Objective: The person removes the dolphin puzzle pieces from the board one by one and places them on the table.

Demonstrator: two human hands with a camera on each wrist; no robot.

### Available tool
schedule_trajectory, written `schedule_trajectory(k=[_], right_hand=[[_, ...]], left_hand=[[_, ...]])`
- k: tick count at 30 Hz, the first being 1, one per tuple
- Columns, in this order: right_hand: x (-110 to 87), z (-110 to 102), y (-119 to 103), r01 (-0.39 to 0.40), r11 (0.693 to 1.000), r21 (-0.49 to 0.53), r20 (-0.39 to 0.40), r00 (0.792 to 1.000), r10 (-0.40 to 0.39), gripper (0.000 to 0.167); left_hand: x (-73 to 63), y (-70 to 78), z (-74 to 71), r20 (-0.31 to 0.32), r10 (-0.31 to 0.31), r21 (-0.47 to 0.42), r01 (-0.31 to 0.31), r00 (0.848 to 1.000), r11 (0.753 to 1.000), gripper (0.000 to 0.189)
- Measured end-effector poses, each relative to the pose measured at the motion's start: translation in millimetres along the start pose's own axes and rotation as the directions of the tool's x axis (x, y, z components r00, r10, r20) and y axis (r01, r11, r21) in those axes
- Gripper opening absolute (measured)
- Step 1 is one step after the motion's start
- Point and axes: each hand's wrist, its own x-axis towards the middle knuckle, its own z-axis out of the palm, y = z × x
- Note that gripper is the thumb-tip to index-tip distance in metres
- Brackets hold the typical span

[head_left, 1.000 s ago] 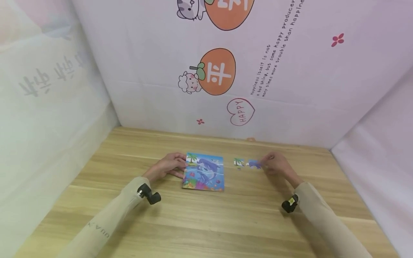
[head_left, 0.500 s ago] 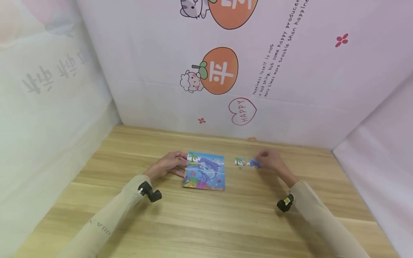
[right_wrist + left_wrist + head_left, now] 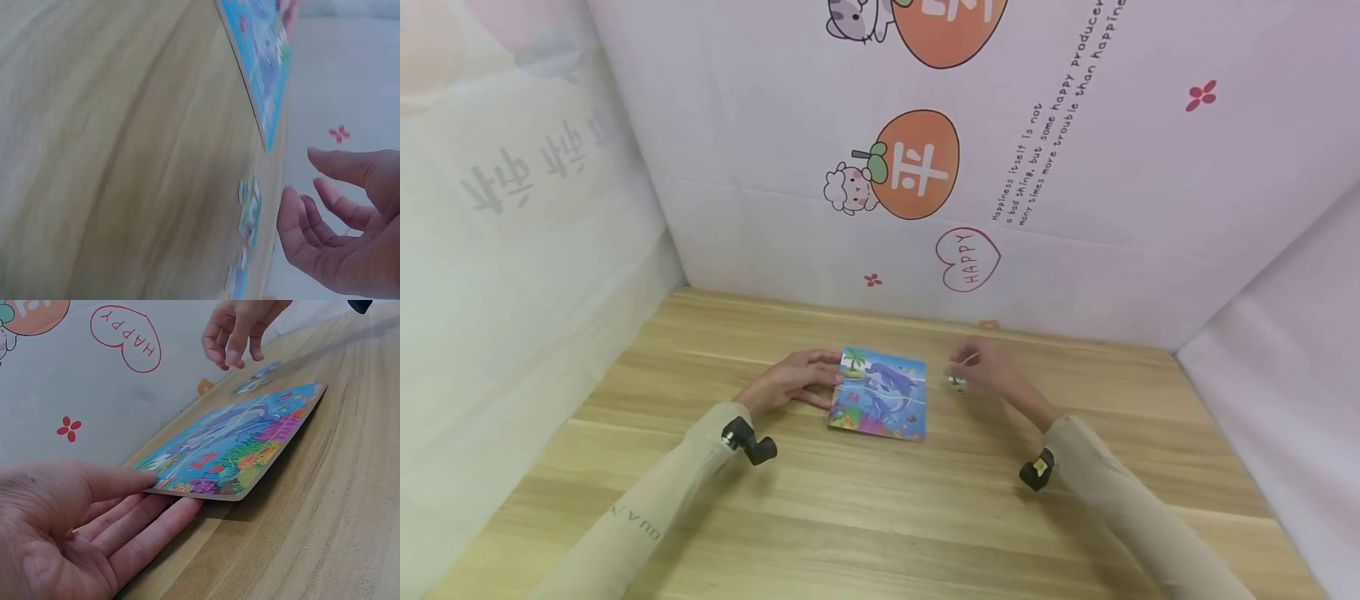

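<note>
My left hand (image 3: 797, 379) pinches the left edge of a dolphin jigsaw puzzle (image 3: 883, 396), thumb on top and fingers underneath. The left wrist view shows the puzzle (image 3: 219, 447) tilted, its near edge raised off the wood. To the right of it, my right hand (image 3: 988, 367) hovers over loose jigsaw pieces, its thumb and fingers apart and nothing between them. One piece with a palm tree (image 3: 957, 382) shows just under the fingertips. A second piece (image 3: 237, 278) lies beside it in the right wrist view, hidden by the hand in the head view.
The wooden tabletop (image 3: 865, 517) runs back to a printed white cloth (image 3: 760, 233) behind the puzzle. More cloth hangs at the left (image 3: 535, 275) and right (image 3: 1285, 350) sides. Each forearm carries a small black wrist device.
My right hand has moved left from beside the dolphin piece to above the palm tree piece. My left hand keeps its grip on the puzzle, almost still.
</note>
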Motion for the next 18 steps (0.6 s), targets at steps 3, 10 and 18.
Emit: schedule_trajectory(k=[3, 10, 18], right_hand=[[3.6, 11, -8, 0.054, 0.998, 0.013, 0.027, 0.998, -0.054, 0.023], [9.8, 33, -29, 0.087, 0.996, -0.005, 0.103, 0.991, -0.086, 0.034], [10.7, 49, -39, 0.094, 0.986, -0.136, 0.14, 0.987, -0.075, 0.05]], left_hand=[[0.1, -0.8, 1.0, -0.01, 0.007, -0.013, -0.007, 1.0, 1.0, 0.069], [-0.3, -2.5, 0.6, -0.01, 0.017, -0.006, -0.017, 1.0, 1.0, 0.07], [0.7, -4.6, 2.1, -0.024, 0.04, 0.0, -0.04, 0.999, 0.999, 0.068]])
